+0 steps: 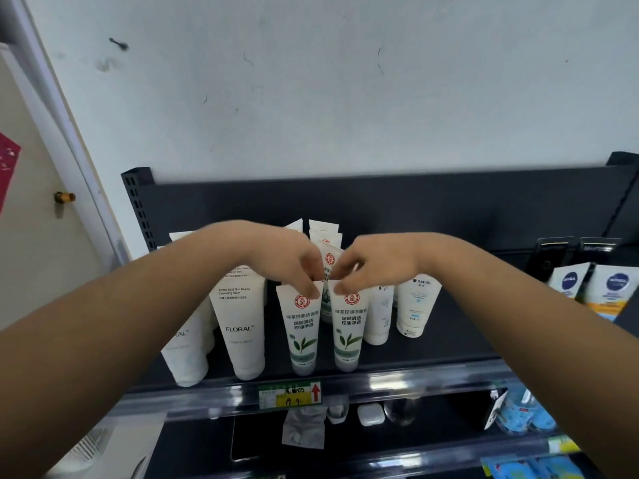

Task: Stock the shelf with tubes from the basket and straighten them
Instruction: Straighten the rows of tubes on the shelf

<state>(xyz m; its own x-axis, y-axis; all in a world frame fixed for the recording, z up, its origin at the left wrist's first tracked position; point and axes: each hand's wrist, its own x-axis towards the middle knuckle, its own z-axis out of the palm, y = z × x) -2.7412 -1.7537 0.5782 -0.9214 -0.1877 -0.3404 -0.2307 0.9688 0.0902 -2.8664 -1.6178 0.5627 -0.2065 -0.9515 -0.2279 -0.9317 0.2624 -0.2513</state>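
Note:
Two white tubes with green leaf prints stand cap-down side by side at the front of the dark shelf [432,347]. My left hand [287,257] pinches the top edge of the left green-leaf tube [302,326]. The top edge of the right green-leaf tube [348,326] is pinched by my right hand [377,261]. Behind them stand more tubes of the same brand [325,233], partly hidden by my hands. No basket is in view.
White FLORAL tubes [242,326] stand to the left, plain white tubes [416,305] to the right, and Nivea boxes [587,285] at the far right. A price label [290,394] sits on the shelf's front rail. Lower shelves hold small items and blue packets [525,413].

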